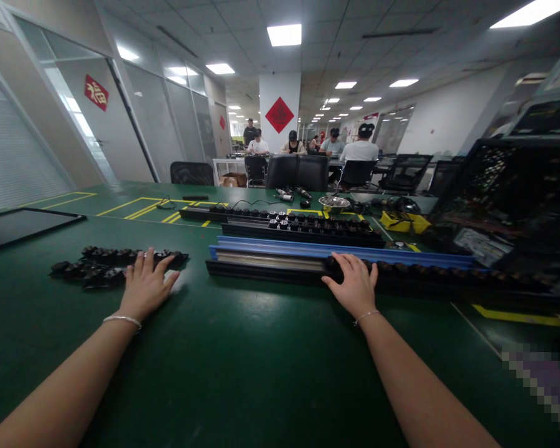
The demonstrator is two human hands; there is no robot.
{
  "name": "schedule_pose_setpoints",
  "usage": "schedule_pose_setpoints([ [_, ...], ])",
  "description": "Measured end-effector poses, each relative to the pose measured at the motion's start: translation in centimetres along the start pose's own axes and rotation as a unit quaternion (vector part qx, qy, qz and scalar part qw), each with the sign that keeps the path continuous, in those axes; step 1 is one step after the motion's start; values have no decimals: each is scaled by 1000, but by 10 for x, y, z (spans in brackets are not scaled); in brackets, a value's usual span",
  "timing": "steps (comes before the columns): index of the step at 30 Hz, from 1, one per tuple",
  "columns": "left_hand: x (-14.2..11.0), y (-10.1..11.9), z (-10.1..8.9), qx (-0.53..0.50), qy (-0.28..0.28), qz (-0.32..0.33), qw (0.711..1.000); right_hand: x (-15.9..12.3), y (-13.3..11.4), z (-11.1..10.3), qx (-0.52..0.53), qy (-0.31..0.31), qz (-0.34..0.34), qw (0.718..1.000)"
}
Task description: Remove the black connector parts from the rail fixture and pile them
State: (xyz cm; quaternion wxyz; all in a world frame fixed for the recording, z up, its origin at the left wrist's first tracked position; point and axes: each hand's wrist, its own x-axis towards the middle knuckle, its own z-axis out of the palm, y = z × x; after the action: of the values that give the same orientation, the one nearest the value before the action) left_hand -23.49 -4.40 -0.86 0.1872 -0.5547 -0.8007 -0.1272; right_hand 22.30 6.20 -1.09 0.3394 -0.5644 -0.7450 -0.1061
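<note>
My left hand (147, 283) is over the right end of a cluster of small black parts (91, 269) on the green table, its fingers spread apart. Whether its fingertips touch the parts is hard to tell. On the long black rail (261, 271), my right hand (356, 285) has thumb and fingers around a small black part (332, 267). To the right of that hand, a row of similar dark parts (424, 272) lines the rail; its left stretch shows a bare metallic strip. Directly behind it runs a blue rail (280, 246).
Farther back lie more black rails (303, 231) with parts, a metal bowl (334, 203), tools (284, 195) and a yellow tray (404, 223). A dark rack (508, 180) stands at right, a flat black panel (23, 224) at left. Several people sit in the background.
</note>
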Motion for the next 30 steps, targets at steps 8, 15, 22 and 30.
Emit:
schedule_pose_setpoints([
  [8,-22,163,-26,-126,56,265,954,0,0,-2,37,36,20,998],
  [15,-64,304,-38,-216,-13,300,929,0,1,0,21,55,46,997],
  [22,-56,344,-42,-173,-19,260,950,-1,0,3,13,49,77,996],
  [30,-43,361,-49,-103,-80,236,963,-1,3,5,10,49,68,996],
])
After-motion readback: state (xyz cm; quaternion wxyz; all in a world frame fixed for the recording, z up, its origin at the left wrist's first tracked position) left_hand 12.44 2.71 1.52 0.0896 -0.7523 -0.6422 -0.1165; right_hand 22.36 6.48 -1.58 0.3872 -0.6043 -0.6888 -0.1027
